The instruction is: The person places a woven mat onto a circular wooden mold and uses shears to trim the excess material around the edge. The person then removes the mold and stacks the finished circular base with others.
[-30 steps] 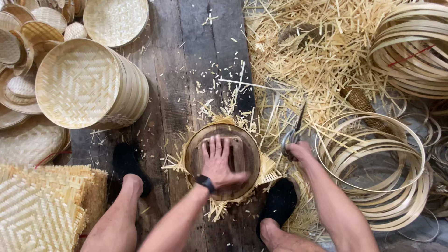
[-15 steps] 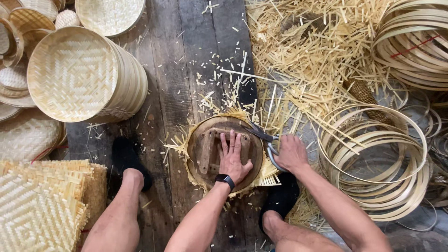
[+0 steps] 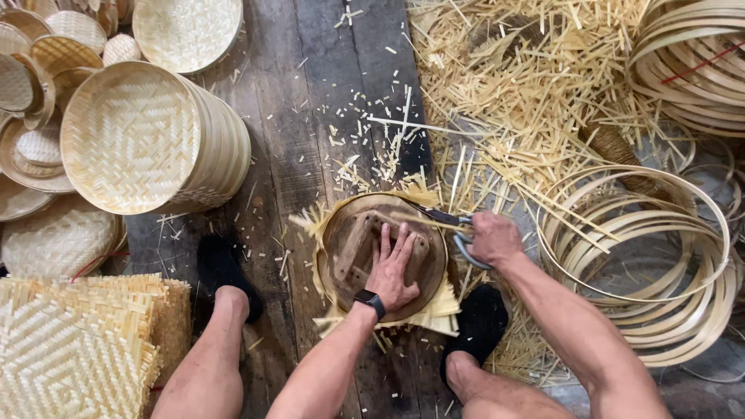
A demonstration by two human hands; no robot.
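We are trimming. Our left hand (image 3: 394,268) lies flat, fingers spread, pressing a round wooden form (image 3: 384,256) down on a woven mat (image 3: 434,310) whose frayed ends stick out all round the form. The stack sits on the plank floor (image 3: 310,116), near its near edge, between our two black shoes. Our right hand (image 3: 493,237) is closed round the handles of the shears (image 3: 450,223), whose blades lie across the form's upper right rim, pointing towards the far left. We judge the cut to be partway: straw still juts at the form's left rim and below it on the right, so there is more edge to go.

The next move, as we read it, calls for the blades to follow the curve of the rim closely while the left hand keeps the form from sliding; the fingers lie near the blade line, so they must stay inside the rim.

Against the earlier views, the right hand has come in from the loose hoops (image 3: 636,256) on the right, where it was a second ago, to the form's rim, and the shears now bite at the mat's edge. The left hand has stayed flat on the form, turned a little. The basket stack (image 3: 155,140) at the far left of the floor and the pile of mats (image 3: 77,349) at the near left corner have not moved.
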